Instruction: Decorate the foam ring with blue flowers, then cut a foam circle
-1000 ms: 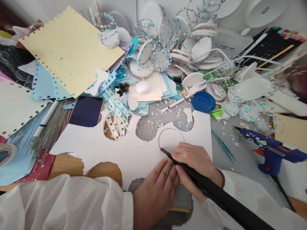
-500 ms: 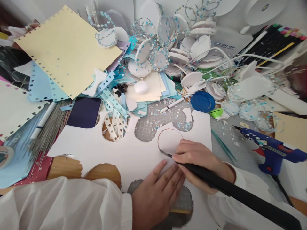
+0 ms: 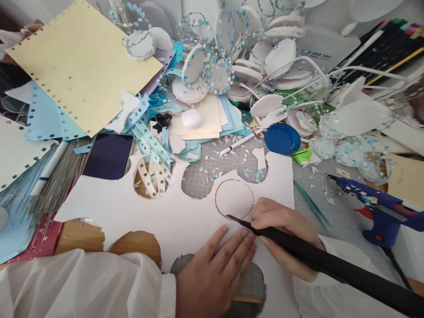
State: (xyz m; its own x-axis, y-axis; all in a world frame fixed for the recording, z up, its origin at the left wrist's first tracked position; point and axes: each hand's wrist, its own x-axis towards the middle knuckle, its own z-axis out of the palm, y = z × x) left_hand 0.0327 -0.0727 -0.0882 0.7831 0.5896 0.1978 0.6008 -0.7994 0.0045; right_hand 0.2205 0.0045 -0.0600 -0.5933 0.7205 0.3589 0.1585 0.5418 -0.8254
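Observation:
A white foam sheet with several round holes and ragged edges lies across the work surface. A thin reddish-brown circle runs on its right part. My right hand is closed around a black pen-shaped cutter, whose thin dark tip touches the lower edge of that circle. The long handle slants down to the right, past the frame's edge. My left hand lies flat on the sheet just below the circle, its fingers stretched out and partly over a lower hole. Its thumb is not clearly seen.
A blue glue gun and teal tweezers lie at right. Behind are a blue lid, a white pen and many white foam discs with beaded wire. Yellow paper, a dark phone and metal wires lie left.
The cutter's tip has moved along the circle from its left side to its lower edge, and the line now reaches around the bottom. My left hand stays on the sheet. The view has shifted slightly.

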